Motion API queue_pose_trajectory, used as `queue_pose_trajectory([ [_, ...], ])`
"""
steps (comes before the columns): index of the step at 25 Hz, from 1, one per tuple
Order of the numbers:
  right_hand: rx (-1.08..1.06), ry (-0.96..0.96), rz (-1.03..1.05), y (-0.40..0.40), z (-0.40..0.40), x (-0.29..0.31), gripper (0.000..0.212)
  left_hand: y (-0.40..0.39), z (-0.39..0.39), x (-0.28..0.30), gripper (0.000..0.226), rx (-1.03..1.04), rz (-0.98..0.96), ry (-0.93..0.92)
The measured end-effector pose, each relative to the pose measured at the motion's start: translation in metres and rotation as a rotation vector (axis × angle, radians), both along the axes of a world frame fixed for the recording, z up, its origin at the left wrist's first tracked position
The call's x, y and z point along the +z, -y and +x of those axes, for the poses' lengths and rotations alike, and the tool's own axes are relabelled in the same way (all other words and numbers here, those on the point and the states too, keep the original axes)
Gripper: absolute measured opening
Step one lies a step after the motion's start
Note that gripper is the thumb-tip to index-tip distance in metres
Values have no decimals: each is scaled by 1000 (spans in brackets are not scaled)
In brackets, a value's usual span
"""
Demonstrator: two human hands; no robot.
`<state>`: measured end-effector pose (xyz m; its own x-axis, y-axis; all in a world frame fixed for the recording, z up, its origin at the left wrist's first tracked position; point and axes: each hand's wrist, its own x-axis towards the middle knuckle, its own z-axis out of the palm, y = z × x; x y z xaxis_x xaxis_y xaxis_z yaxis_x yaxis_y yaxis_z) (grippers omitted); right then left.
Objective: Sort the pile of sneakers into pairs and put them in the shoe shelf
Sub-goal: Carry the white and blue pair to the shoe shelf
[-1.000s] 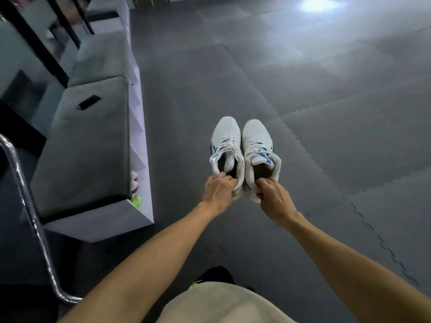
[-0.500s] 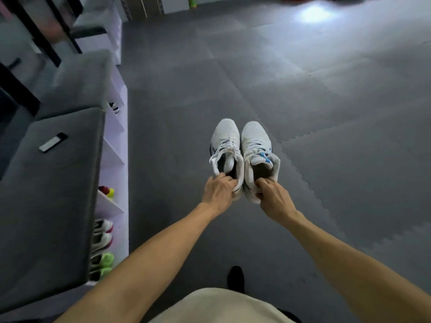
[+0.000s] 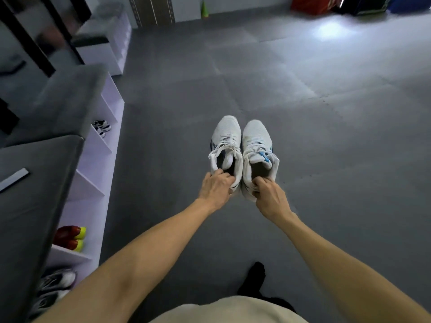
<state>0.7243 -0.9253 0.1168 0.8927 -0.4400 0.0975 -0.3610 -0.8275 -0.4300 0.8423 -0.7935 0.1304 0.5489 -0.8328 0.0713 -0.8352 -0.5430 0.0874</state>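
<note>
I carry two white high-top sneakers side by side above the grey floor, toes pointing away. My left hand (image 3: 215, 188) grips the heel collar of the left sneaker (image 3: 225, 143). My right hand (image 3: 268, 193) grips the heel collar of the right sneaker (image 3: 256, 143), which has a blue tongue tag. The white shoe shelf (image 3: 98, 159) runs along the left, its open cubbies facing the floor. Its cubbies hold a red and yellow pair (image 3: 70, 237), a black and white pair (image 3: 101, 128) and a grey-white pair (image 3: 54, 284).
Grey cushions (image 3: 35, 194) top the shelf, with a flat phone-like object (image 3: 14, 179) lying on the near one. My black-socked foot (image 3: 253, 279) stands on the foam floor mats (image 3: 326, 159). Red and blue boxes (image 3: 314, 4) and a green cone (image 3: 204, 9) line the far wall.
The view has shifted along the shelf, so more cubbies and shoe pairs show on the left. Both hands keep the same grip on the white sneakers.
</note>
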Motion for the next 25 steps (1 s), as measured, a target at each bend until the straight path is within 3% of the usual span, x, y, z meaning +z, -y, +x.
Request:
queue_pose_trajectory([
  [11,87,-4,-8,195,205,17,14,183,194,10,20,106,-26,1],
  [16,80,7,3,267,333,9,10,253,322,2,19,95,-37,-10],
  [25,144,-7,12,354,557,22,15,331,531,18,15,188,-60,-11],
])
